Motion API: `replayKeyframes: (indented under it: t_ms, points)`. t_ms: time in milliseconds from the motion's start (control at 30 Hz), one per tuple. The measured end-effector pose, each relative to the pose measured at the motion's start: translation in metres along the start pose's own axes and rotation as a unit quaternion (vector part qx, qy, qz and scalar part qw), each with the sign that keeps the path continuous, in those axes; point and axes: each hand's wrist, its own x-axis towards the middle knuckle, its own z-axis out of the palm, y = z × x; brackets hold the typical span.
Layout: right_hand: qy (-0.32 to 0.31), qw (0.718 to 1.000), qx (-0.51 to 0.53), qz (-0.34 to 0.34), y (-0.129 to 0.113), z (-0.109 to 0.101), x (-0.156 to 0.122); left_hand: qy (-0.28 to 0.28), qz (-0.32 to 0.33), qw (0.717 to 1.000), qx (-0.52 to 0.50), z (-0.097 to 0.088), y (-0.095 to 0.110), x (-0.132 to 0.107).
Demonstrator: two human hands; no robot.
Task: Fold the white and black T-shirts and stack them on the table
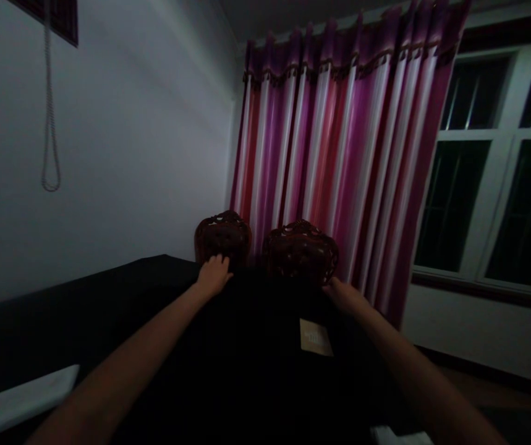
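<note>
Both my arms reach forward over a black cloth (246,364) that covers the surface in front of me. My left hand (214,275) grips the cloth's far edge on the left, fingers curled over it. My right hand (345,295) holds the far edge on the right, its fingers partly hidden by the dark fabric. A small tan label (316,338) lies on the cloth just below my right hand. The room is dim and the cloth's folds are hard to make out.
Two carved dark-red chair backs (222,238) (300,250) stand right behind the cloth's far edge. A pink and white striped curtain (334,154) hangs behind them, beside a dark window (497,167). A cord loop (50,123) hangs on the left wall. A pale strip (19,398) lies at lower left.
</note>
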Motion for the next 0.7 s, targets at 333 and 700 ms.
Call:
replayKeyframes:
  t_ms: [333,700]
  points:
    - [-0.132,0.988,0.029,0.069,0.090,0.163,-0.048,-0.307,-0.010,0.948,0.078,0.138,-0.049,-0.105]
    - [-0.103,0.962,0.172,0.184,0.138,0.157,-0.050,-0.316,0.128,0.940,0.016,0.128,0.084,-0.177]
